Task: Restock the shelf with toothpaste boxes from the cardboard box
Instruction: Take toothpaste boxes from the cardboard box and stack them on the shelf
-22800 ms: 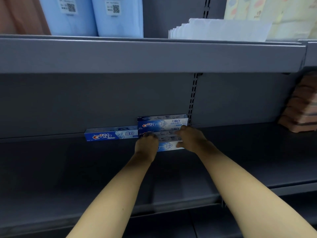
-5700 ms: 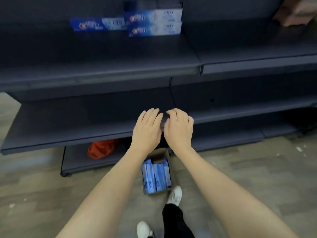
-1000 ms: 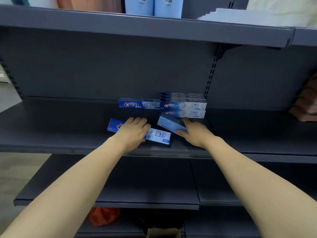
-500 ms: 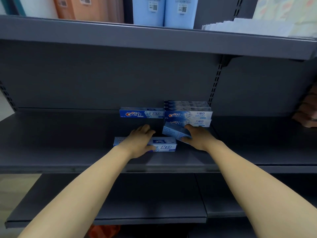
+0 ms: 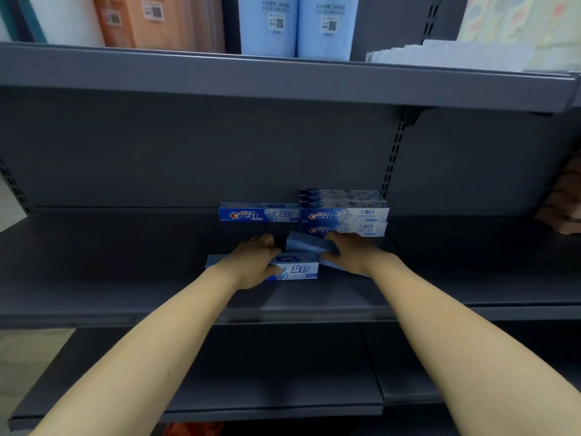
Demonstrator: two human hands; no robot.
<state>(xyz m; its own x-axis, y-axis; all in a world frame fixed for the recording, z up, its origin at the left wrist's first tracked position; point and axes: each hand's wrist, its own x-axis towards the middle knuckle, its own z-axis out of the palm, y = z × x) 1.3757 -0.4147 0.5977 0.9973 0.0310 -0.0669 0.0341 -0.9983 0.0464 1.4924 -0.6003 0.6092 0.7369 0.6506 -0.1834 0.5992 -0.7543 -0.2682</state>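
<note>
On the dark grey shelf (image 5: 125, 278) my left hand (image 5: 251, 262) grips a blue toothpaste box (image 5: 297, 269) that lies lengthwise near the shelf's middle. My right hand (image 5: 352, 253) holds a second, tilted toothpaste box (image 5: 303, 243) just right of it. Behind them, against the back panel, a single toothpaste box (image 5: 257, 213) lies beside a stack of toothpaste boxes (image 5: 344, 215). The cardboard box is out of view.
The upper shelf (image 5: 283, 80) overhangs the work area and carries blue packs (image 5: 295, 23), orange packs (image 5: 151, 23) and white folded items (image 5: 440, 55). Brown goods (image 5: 562, 202) sit at the far right. Lower shelves (image 5: 251, 372) run below, with an orange item (image 5: 191, 429) underneath.
My left hand has slid its box toward the back and straightened it parallel to the shelf edge. My right hand has lifted and pushed its box closer to the stack. The view rose.
</note>
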